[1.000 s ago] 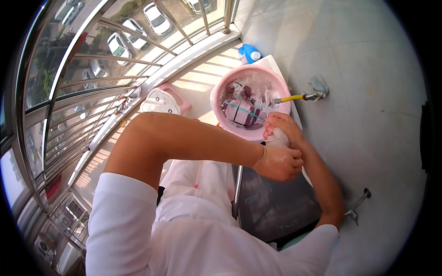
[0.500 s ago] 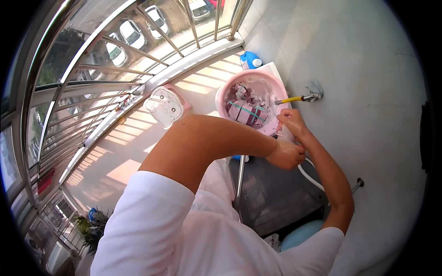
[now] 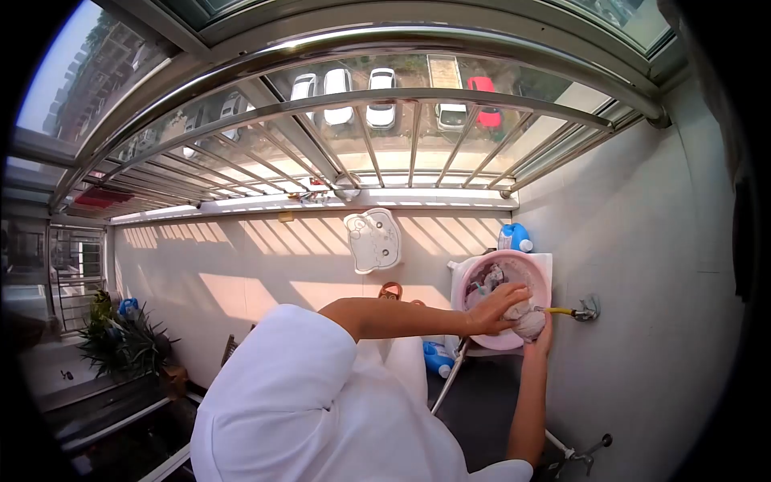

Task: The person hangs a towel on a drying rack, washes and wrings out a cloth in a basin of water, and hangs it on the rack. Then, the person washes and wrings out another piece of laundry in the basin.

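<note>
A wet, pale bundled cloth (image 3: 528,323) is held over the near right part of a pink basin (image 3: 464,279). My left hand (image 3: 494,310) grips its left side from above, with the fingers stretched over it and the thumb below. From underneath and the right, my right hand (image 3: 540,341) cups the same bundle, its fingers partly hidden by the cloth. Inside the basin, darker wet laundry (image 3: 491,277) lies in sudsy water, partly covered by my left hand. A yellow hose (image 3: 560,311) on the wall tap (image 3: 589,308) points toward the cloth.
Blue detergent bottles stand behind the basin (image 3: 515,238) and below it (image 3: 438,359). A white stool (image 3: 374,241) stands on the tiled floor near the railing (image 3: 414,145). A metal bar (image 3: 451,376) slants beside a dark surface (image 3: 486,402). Potted plants (image 3: 128,341) are far left.
The view has swung toward the railing. My hands have gone from twisting the cloth at the basin's near edge to holding it bunched above the basin.
</note>
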`<action>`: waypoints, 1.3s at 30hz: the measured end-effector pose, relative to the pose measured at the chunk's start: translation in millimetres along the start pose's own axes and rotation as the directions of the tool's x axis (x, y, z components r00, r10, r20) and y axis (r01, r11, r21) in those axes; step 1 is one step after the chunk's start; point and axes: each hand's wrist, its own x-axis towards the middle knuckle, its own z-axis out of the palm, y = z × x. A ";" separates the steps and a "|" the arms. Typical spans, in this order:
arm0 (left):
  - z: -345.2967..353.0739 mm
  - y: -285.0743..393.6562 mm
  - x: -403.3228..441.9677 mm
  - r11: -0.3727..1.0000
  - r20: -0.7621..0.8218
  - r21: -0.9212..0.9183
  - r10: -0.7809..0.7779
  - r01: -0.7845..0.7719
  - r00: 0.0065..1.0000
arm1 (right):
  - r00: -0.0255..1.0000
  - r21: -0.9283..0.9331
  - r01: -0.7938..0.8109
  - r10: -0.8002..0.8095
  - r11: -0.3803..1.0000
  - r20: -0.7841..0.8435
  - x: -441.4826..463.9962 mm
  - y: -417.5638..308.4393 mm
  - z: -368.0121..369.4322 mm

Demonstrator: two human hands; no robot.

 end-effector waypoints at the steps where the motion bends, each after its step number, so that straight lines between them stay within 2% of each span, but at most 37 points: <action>1: -14.3 -8.5 -18.8 0.982 -0.056 -0.059 -0.181 0.178 0.982 | 0.992 -0.102 0.124 -0.127 0.987 -0.026 -14.9 16.8 29.9; 2: -33.6 -8.3 -36.9 0.882 -0.090 -0.233 -0.439 0.409 0.894 | 0.983 -0.182 0.182 -0.185 0.966 0.000 -36.7 28.8 66.1; 3: -54.7 -3.7 -53.9 0.701 -0.082 -0.417 -0.663 0.578 0.744 | 0.974 -0.198 0.227 -0.220 0.954 0.053 -58.1 43.4 105.9; 4: -75.9 4.7 -65.7 0.151 0.134 -0.827 -0.883 0.542 0.449 | 0.959 -0.221 0.254 -0.215 0.942 0.186 -73.8 60.1 134.8; 5: -89.8 -15.8 -90.9 0.060 0.150 -0.900 -0.887 0.432 0.436 | 0.936 -0.300 0.317 -0.246 0.899 0.251 -70.8 88.9 149.0; 6: -109.9 -29.4 -117.8 -0.003 0.151 -0.950 -0.881 0.313 0.448 | 0.851 -0.389 0.487 -0.324 0.782 0.414 -78.0 113.1 169.3; 7: -130.4 -31.1 -144.6 -0.074 0.156 -0.978 -0.874 0.193 0.460 | 0.835 -0.401 0.436 -0.196 0.805 0.515 -114.2 122.4 207.2; 8: -154.2 -17.6 -160.6 -0.019 0.053 -0.996 -0.911 0.087 0.409 | 0.768 -0.432 0.478 -0.125 0.764 0.628 -149.9 129.3 240.4; 9: -183.4 2.0 -180.7 0.037 -0.036 -0.999 -0.885 -0.007 0.465 | 0.641 -0.462 0.634 -0.087 0.621 0.763 -167.3 141.2 256.4; 10: -208.0 16.8 -196.4 0.087 -0.128 -0.990 -0.882 -0.109 0.454 | 0.577 -0.447 0.489 0.107 0.749 0.810 -185.3 152.7 273.6; 11: -229.3 33.3 -212.2 0.129 -0.211 -0.969 -0.875 -0.210 0.436 | 0.454 -0.388 0.492 0.151 0.779 0.878 -196.5 168.9 285.3; 12: -251.0 63.0 -224.3 0.222 -0.320 -0.930 -0.880 -0.292 0.351 | 0.324 -0.330 0.483 0.185 0.811 0.928 -206.9 184.4 295.7; 13: -270.2 68.0 -246.8 0.243 -0.382 -0.906 -0.820 -0.346 0.426 | 0.252 -0.349 0.513 0.251 0.784 0.935 -219.3 192.0 309.1; 14: -283.8 74.1 -266.7 0.389 -0.493 -0.856 -0.812 -0.339 0.312 | 0.182 -0.360 0.549 0.312 0.754 0.932 -233.1 196.7 324.1; 15: -298.5 97.1 -280.5 0.477 -0.566 -0.818 -0.768 -0.321 0.300 | 0.118 -0.365 0.590 0.371 0.720 0.921 -246.9 201.7 338.9; 16: -310.1 116.1 -291.9 0.559 -0.632 -0.773 -0.718 -0.300 0.290 | 0.108 -0.335 0.647 0.353 0.685 0.929 -260.5 210.1 352.1; 18: -332.7 140.9 -319.3 0.626 -0.690 -0.724 -0.647 -0.289 0.324 | 0.082 -0.271 0.744 0.319 0.611 0.944 -294.2 238.3 376.3; 19: -341.8 151.9 -335.3 0.659 -0.714 -0.698 -0.616 -0.280 0.333 | 0.015 -0.231 0.744 0.330 0.627 0.944 -304.0 258.8 384.5; 22: -371.7 170.2 -373.8 0.824 -0.840 -0.533 -0.489 -0.191 0.234 | -0.043 -0.303 0.769 0.518 0.564 0.854 -337.3 323.5 413.7; 23: -384.1 173.8 -393.2 0.822 -0.852 -0.520 -0.480 -0.231 0.210 | -0.014 -0.402 0.728 0.597 0.556 0.802 -346.9 341.5 426.8; 24: -401.9 177.6 -417.9 0.842 -0.862 -0.503 -0.476 -0.194 0.172 | -0.084 -0.339 0.727 0.568 0.597 0.819 -363.5 366.5 440.3; 26: -433.2 187.7 -468.2 0.873 -0.880 -0.474 -0.467 -0.114 0.086 | -0.152 -0.275 0.746 0.557 0.607 0.816 -403.5 411.7 462.6; 27: -448.6 198.9 -490.9 0.903 -0.905 -0.426 -0.424 -0.052 0.038 | -0.159 -0.266 0.768 0.577 0.582 0.801 -418.8 435.3 472.2; 28: -465.4 206.0 -519.0 0.925 -0.925 -0.379 -0.380 0.027 0.028 | -0.172 -0.248 0.788 0.588 0.563 0.790 -436.5 460.0 485.0; 29: -481.1 213.3 -546.3 0.939 -0.944 -0.326 -0.330 0.106 0.023 | -0.186 -0.233 0.764 0.551 0.602 0.813 -455.2 482.0 496.9; 30: -497.2 219.8 -572.8 0.945 -0.960 -0.272 -0.280 0.184 0.018 | -0.196 -0.200 0.799 0.559 0.567 0.806 -466.7 505.5 510.2; 31: -514.4 222.6 -597.8 0.936 -0.990 -0.135 -0.140 0.325 -0.008 | -0.267 -0.047 0.854 0.514 0.518 0.815 -492.7 517.7 527.8; 32: -529.8 227.7 -620.2 0.895 -0.997 -0.081 -0.078 0.438 -0.023 | -0.342 0.108 0.883 0.467 0.458 0.816 -518.8 528.0 545.8; 34: -561.1 241.1 -655.4 0.768 -0.999 0.008 0.027 0.641 -0.020 | -0.429 0.267 0.875 0.391 0.403 0.814 -549.5 561.8 574.6; 35: -574.5 246.7 -668.8 0.735 -0.999 0.008 0.041 0.678 -0.033 | -0.476 0.341 0.861 0.359 0.378 0.803 -561.9 574.6 587.8; 36: -587.6 248.8 -681.2 0.767 -0.999 -0.024 0.012 0.641 -0.052 | -0.521 0.412 0.842 0.328 0.348 0.788 -574.1 586.0 600.5; 39: -630.5 249.2 -709.0 0.844 -0.992 -0.120 -0.085 0.523 -0.091 | -0.558 0.457 0.822 0.320 0.340 0.766 -599.1 615.8 638.4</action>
